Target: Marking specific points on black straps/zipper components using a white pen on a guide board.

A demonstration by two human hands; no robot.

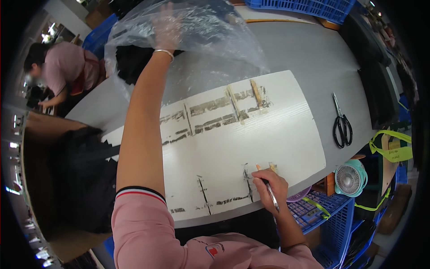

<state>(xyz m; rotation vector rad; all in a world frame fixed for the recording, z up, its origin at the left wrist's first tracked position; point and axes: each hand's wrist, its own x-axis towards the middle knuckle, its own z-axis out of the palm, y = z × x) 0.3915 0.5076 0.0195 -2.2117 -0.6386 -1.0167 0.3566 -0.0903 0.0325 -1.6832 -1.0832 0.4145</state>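
Note:
My left hand (167,28) reaches far forward under or inside a clear plastic bag (219,33). Seen dimly through the film, its fingers look stretched out. Black fabric (132,62) lies beneath the bag, by my wrist. At the near right edge of a white board (286,130), my right hand (274,190) is closed around a pen (270,193) with a dark, shiny barrel. One end of the pen points down toward my forearm. Dark lines and worn tape strips (234,105) mark the board, some of them close to my right hand.
Black-handled scissors (342,127) lie on the grey table (309,49) to the right. A turquoise fan (350,178) and a blue crate (338,233) are at the lower right. Black cloth (85,175) fills a box at left. Another person (71,67) works at far left.

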